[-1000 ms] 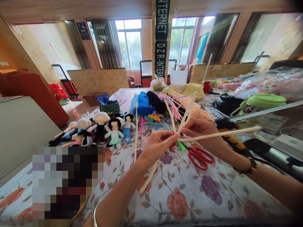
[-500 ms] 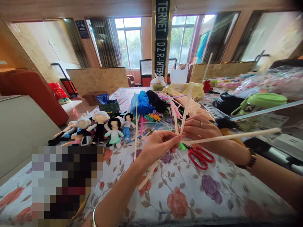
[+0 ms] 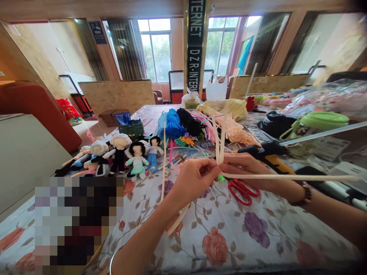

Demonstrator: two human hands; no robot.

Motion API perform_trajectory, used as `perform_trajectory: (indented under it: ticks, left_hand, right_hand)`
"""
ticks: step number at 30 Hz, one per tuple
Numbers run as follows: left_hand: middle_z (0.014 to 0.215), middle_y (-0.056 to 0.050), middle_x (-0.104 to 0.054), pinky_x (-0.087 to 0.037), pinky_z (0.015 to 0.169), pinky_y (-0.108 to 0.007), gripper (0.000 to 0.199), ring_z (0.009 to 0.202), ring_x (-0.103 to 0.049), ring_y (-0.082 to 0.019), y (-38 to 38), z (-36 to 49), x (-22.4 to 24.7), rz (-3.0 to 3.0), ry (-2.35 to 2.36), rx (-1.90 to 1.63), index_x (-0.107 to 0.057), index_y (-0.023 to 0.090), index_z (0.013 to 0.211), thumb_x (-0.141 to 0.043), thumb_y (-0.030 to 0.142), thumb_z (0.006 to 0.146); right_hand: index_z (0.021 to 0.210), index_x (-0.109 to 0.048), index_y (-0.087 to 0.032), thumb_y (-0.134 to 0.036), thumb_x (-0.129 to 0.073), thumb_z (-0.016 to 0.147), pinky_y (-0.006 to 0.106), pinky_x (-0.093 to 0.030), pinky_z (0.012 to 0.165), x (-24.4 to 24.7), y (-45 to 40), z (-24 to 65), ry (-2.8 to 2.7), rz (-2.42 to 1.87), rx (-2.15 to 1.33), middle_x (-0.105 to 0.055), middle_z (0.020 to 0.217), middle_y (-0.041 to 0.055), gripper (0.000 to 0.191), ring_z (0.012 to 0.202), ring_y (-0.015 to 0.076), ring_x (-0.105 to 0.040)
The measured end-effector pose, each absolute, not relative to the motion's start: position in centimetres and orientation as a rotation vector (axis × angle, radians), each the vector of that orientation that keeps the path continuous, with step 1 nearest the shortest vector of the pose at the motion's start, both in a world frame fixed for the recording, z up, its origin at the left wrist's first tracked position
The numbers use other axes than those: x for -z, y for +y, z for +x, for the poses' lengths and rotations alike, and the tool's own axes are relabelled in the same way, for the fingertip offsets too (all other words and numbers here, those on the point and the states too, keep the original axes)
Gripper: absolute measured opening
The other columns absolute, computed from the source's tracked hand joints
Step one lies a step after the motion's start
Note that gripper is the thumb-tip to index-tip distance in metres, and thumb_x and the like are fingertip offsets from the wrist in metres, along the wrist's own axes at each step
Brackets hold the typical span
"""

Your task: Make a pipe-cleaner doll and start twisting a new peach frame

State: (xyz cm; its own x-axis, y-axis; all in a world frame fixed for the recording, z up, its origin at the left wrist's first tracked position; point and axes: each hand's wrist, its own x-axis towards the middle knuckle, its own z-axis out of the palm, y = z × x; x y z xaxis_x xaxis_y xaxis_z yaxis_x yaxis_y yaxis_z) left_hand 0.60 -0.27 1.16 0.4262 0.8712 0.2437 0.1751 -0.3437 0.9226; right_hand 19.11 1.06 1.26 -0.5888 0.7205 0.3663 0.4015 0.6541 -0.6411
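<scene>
My left hand [image 3: 196, 177] is closed, thumb and forefinger pinching cream pipe cleaners [image 3: 286, 177] where they meet. My right hand [image 3: 252, 170] grips the same joint from the other side, touching my left fingertips. Two strands stand up from the pinch, one runs out nearly level to the right, and a bent end [image 3: 178, 223] shows below my left wrist. My fingers cover the joint itself. Just beneath my right hand lie red-handled scissors [image 3: 243, 193]. Another cream pipe cleaner [image 3: 164, 164] is to the left of my left hand.
Several small dolls [image 3: 138, 162] stand left, before a dark green basket [image 3: 132, 129]. Blue pipe cleaners [image 3: 174, 124], a black bundle [image 3: 187, 122] and peach ones [image 3: 237, 130] lie behind my hands. A glue gun [image 3: 271, 154] and green-lidded container [image 3: 323, 120] are right.
The two upright strands have come closer together, and the long right strand has swung down from a slant to nearly level. My right hand has lowered a little, its fingers flatter.
</scene>
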Motion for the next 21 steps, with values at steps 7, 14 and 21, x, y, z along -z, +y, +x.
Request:
perform_trajectory:
  ticks: [7, 14, 21]
  left_hand:
    - [0.065, -0.002, -0.061, -0.039, 0.056, -0.021, 0.021, 0.058, -0.052, -0.01, -0.6, 0.9, -0.8, 2.278, 0.998, -1.269, -0.061, 0.015, 0.073, -0.047, 0.024, 0.086]
    - [0.072, -0.004, -0.059, -0.041, 0.061, -0.024, 0.025, 0.066, -0.054, -0.012, -0.4, 0.4, 0.1, 2.945, 0.881, -1.271, -0.057, 0.014, 0.081, -0.035, 0.016, 0.091]
    - [0.061, 0.0, -0.058, -0.039, 0.056, -0.022, 0.019, 0.056, -0.051, -0.01, -0.1, 0.8, -0.7, 2.16, 1.016, -1.233, -0.061, 0.017, 0.072, -0.05, 0.026, 0.084]
  right_hand:
    - [0.058, -0.05, -0.018, -0.046, -0.056, 0.078, 0.025, -0.025, 0.046, 0.3, 0.0, 17.0, -1.635, -1.044, -1.089, -0.04, 0.058, -0.0019, 0.035, 0.052, 0.0092, -0.034]
    - [0.051, -0.043, -0.019, -0.048, -0.067, 0.065, 0.024, -0.012, 0.039, -0.8, 0.1, 16.7, -1.39, -1.163, -1.479, -0.032, 0.046, -0.0059, 0.041, 0.042, 0.0049, -0.021]
    - [0.05, -0.05, -0.019, -0.058, -0.065, 0.066, 0.025, -0.02, 0.038, -1.8, 1.1, 17.6, -1.547, -1.199, -1.433, -0.042, 0.046, -0.0034, 0.044, 0.041, 0.0062, -0.03]
